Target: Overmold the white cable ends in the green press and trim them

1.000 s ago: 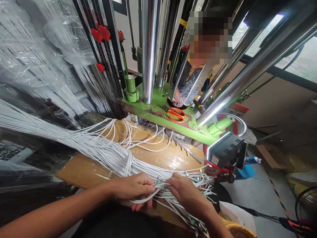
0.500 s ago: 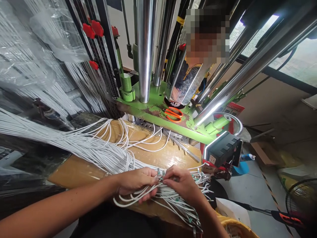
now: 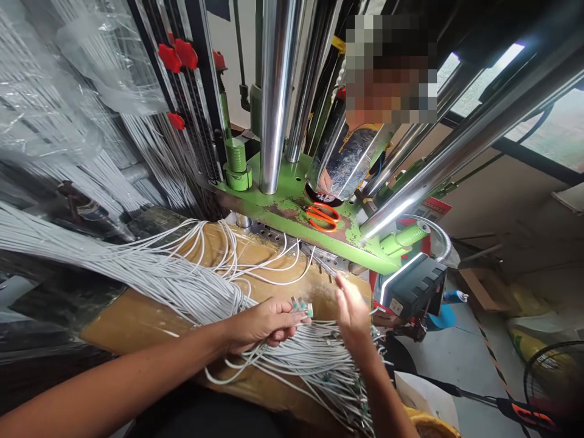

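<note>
My left hand (image 3: 271, 322) is closed around several white cables close to their ends. Small green circuit-board connectors (image 3: 303, 307) with metal plugs stick out past its fingertips. My right hand (image 3: 353, 313), slightly blurred, is raised to the right with its fingers stretched out. Its fingertips are by a thin metal bar (image 3: 322, 260) that lies at the machine's edge; whether they touch it I cannot tell. Beneath both hands spreads a large bundle of white cables (image 3: 301, 353) with connector ends, on a tape-covered brown board (image 3: 269, 292).
Ahead stands a green press (image 3: 283, 210) with steel columns and orange-handled scissors (image 3: 323, 217) on its plate. A lit work lamp (image 3: 413, 286) is at the right. Another person is behind the press. Hanging cables (image 3: 150, 152) fill the left side. A fan (image 3: 554, 377) stands at lower right.
My right hand has left the connectors and moved up and right toward the metal bar. The left hand keeps the cable ends, now tilted so the connectors show.
</note>
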